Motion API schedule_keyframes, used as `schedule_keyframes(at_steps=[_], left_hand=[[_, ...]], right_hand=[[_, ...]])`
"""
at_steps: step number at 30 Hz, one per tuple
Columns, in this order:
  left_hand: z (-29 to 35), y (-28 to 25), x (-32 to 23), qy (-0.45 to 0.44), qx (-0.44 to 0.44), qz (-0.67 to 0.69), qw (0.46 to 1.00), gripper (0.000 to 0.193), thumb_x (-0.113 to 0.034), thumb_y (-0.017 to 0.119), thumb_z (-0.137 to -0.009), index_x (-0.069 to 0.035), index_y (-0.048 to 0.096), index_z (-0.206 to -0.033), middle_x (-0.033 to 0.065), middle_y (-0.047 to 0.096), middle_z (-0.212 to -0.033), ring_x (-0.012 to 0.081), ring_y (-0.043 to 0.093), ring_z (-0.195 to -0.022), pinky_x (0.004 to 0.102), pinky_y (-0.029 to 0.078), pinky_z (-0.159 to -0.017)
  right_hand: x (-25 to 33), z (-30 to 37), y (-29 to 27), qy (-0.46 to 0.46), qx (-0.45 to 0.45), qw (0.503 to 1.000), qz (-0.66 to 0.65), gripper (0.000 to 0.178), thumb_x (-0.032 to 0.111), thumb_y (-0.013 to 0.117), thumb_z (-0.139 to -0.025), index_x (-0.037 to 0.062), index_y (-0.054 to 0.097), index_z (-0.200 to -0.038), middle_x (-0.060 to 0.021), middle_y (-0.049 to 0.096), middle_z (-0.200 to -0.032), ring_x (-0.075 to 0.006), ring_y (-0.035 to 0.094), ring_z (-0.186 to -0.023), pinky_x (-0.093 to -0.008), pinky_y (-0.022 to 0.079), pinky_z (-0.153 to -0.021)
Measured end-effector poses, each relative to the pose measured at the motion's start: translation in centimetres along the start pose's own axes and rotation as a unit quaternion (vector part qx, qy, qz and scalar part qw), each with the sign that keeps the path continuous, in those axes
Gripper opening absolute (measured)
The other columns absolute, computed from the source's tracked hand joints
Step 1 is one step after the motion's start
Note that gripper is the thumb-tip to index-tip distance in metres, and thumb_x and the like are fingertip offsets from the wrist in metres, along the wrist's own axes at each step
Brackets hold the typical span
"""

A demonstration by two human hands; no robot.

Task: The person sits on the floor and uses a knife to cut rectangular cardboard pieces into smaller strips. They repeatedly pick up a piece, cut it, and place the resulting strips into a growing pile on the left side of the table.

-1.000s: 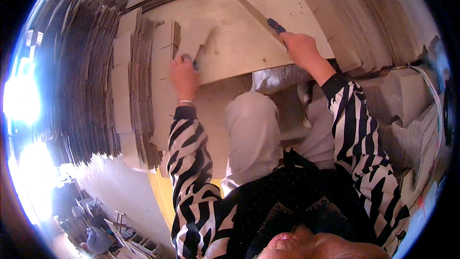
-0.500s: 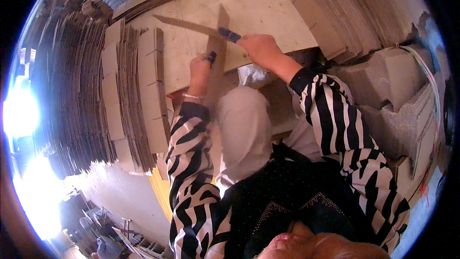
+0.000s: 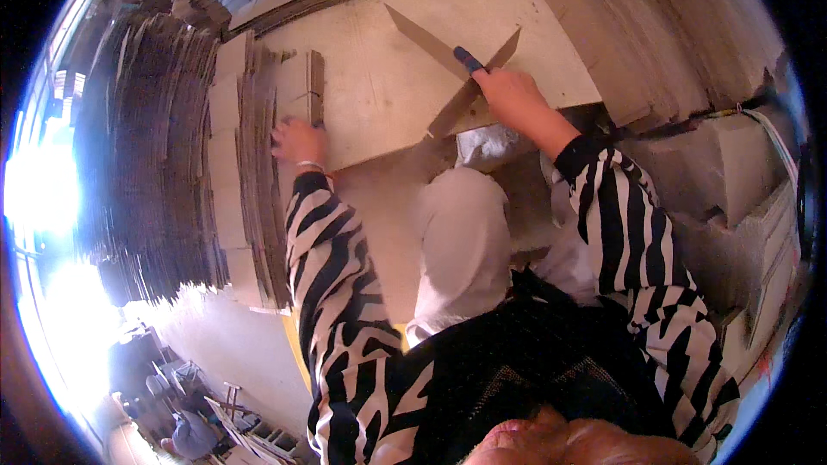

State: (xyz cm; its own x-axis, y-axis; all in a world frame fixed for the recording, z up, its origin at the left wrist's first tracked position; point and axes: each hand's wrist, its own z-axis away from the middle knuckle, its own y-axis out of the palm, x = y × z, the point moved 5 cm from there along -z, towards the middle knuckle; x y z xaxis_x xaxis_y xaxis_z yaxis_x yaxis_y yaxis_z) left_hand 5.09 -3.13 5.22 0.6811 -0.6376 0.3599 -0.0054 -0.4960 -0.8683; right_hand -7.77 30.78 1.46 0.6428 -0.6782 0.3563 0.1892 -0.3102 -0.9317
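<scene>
The right hand (image 3: 515, 96) has its fingers wrapped around the blue handle of a long flat knife (image 3: 424, 39), beside a thin cardboard strip (image 3: 472, 86) that lies across the pale, smooth board (image 3: 379, 95). The left hand (image 3: 297, 139) rests with fingers spread on the edge of ribbed cardboard stacks (image 3: 250, 164) at the board's left. More corrugated stacks crowd the workshop. Since half a second ago the left hand has moved from the strip to the stacks.

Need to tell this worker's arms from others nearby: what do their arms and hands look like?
Both arms wear long sleeves in bold black-and-white zebra stripes, reaching the wrists. The left hand and right hand are bare, no gloves. A thin pale band shows at the left wrist.
</scene>
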Motion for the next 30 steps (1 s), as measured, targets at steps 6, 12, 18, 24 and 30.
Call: schedule_keyframes(at_steps=[6,12,18,24,30], left_hand=[[2.1,2.3,-0.6,0.045,-0.001,-0.008,0.999,0.025,-0.015,0.061,-0.078,-0.01,0.063,-0.102,0.0094,0.059,-0.107,0.0316,0.056,-0.103,0.044,0.047,-0.082],[1.3,1.9,0.4,0.166,-0.083,0.283,0.941,0.028,-0.007,0.058,-0.076,-0.004,0.067,-0.103,0.0137,0.063,-0.089,0.0284,0.061,-0.084,0.0361,0.048,-0.075],[2.7,1.0,-7.8,-0.002,0.175,0.595,0.785,0.019,-0.011,0.057,-0.083,-0.001,0.069,-0.094,-0.0009,0.049,-0.057,0.0116,0.044,-0.055,0.0298,0.036,-0.052],[3.2,3.4,-5.5,-0.09,0.214,0.628,0.742,0.02,-0.015,0.057,-0.087,0.003,0.065,-0.089,-0.0061,0.047,-0.061,0.0085,0.04,-0.053,0.0282,0.034,-0.05],[4.4,-1.2,-6.7,0.131,0.129,0.535,0.824,0.019,-0.007,0.059,-0.081,-0.001,0.066,-0.097,0.0074,0.063,-0.08,0.0209,0.056,-0.069,0.0315,0.042,-0.061]], right_hand=[[1.2,0.1,-0.3,-0.039,0.018,0.999,-0.006,0.032,0.011,0.058,-0.08,0.0099,0.056,-0.111,-0.015,0.065,-0.088,-0.0354,0.065,-0.082,-0.0475,0.052,-0.066],[4.9,1.0,-1.6,-0.194,-0.106,0.974,-0.043,0.027,0.008,0.055,-0.081,0.0119,0.059,-0.107,-0.0113,0.063,-0.084,-0.0318,0.065,-0.08,-0.0427,0.053,-0.064],[3.3,0.9,-1.3,-0.197,-0.144,0.97,-0.017,0.021,0.01,0.055,-0.081,0.0125,0.061,-0.101,-0.0095,0.063,-0.079,-0.0303,0.066,-0.076,-0.0429,0.053,-0.061],[4.1,1.0,-0.6,-0.157,-0.056,0.986,0.008,0.027,0.011,0.051,-0.084,0.0161,0.058,-0.11,-0.0098,0.063,-0.083,-0.0301,0.065,-0.078,-0.0432,0.05,-0.062],[1.8,0.1,0.2,-0.107,-0.02,0.994,-0.019,0.021,0.013,0.057,-0.083,0.0134,0.061,-0.104,-0.0107,0.065,-0.079,-0.0329,0.067,-0.08,-0.0472,0.052,-0.062]])
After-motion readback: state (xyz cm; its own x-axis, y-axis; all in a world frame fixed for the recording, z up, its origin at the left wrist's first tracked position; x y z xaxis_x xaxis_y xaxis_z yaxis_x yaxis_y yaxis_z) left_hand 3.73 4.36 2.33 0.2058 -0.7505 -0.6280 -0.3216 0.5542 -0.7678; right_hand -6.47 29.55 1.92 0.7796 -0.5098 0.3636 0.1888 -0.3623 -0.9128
